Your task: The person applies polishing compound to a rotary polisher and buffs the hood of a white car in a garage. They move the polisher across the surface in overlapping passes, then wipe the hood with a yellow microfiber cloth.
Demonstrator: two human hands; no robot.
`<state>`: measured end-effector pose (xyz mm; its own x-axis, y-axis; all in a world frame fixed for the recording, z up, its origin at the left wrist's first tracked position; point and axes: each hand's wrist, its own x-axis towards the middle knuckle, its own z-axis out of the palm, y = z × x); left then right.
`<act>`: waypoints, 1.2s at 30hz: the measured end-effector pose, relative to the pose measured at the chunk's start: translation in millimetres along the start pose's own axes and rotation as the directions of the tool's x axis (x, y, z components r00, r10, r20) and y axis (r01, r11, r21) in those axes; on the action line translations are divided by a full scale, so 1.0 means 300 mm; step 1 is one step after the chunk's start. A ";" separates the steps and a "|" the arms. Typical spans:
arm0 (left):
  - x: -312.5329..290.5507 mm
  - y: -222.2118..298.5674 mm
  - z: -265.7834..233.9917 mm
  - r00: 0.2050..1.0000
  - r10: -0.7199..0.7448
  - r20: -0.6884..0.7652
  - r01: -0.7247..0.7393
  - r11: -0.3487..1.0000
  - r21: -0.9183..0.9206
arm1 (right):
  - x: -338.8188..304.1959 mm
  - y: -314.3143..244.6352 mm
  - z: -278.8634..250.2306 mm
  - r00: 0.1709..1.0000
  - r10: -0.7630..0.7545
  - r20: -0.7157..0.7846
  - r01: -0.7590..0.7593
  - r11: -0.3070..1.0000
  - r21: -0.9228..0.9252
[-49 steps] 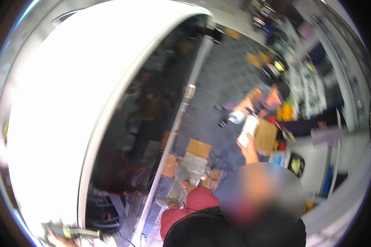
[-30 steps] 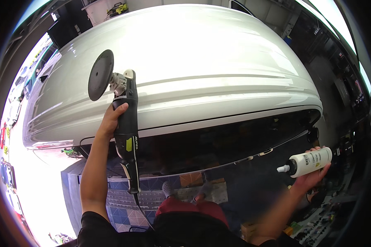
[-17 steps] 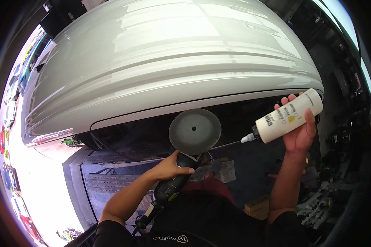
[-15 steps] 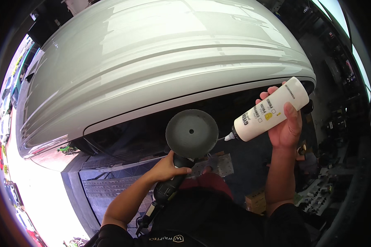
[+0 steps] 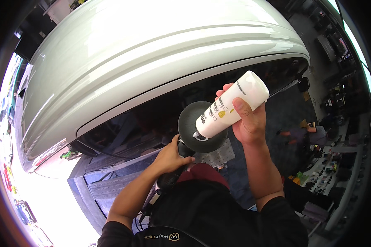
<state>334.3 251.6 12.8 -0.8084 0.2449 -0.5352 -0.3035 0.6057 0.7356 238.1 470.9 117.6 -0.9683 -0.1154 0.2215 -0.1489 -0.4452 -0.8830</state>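
The right hand (image 5: 251,123), wrapped firmly round a white cylindrical plastic bottle with a dark collar and a pale nozzle (image 5: 231,109), has just brought it in over a round dark-grey pad (image 5: 189,119). The bottle tilts nozzle-down, its tip in front of the pad's face; whether they touch, or anything is coming out, I cannot tell. The left hand (image 5: 171,156) is closed round the black body of a handheld power polisher (image 5: 167,180), just behind the pad, which faces up toward the head camera. The two held things now line up, so the work seems to have reached the point where bottle and pad meet. Half a second ago the nozzle was still clear of the pad, to its right; now the bottle covers part of it. The tool lies before the person's torso, below the dark side window (image 5: 130,119) of a glossy white vehicle (image 5: 160,53).
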 end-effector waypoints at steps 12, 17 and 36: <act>0.072 0.070 0.081 0.999 0.009 0.046 -0.010 1.000 0.028 | 0.008 -0.084 -0.336 0.926 -0.079 -0.370 0.082 0.997 -0.007; 0.110 0.045 0.093 0.991 -0.002 0.131 -0.012 0.994 0.104 | -0.126 -0.070 -0.227 0.960 -0.041 -0.279 0.042 0.999 -0.002; 0.023 -0.101 0.073 0.947 0.046 0.318 -0.093 0.987 0.133 | -0.557 0.209 -0.430 0.583 0.367 -0.725 0.117 0.845 0.522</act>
<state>349.0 251.6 -22.3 -0.6196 0.5003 -0.6048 -0.1574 0.6757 0.7202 364.6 576.7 -28.3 -0.7648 0.4126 -0.4948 -0.1345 -0.8533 -0.5038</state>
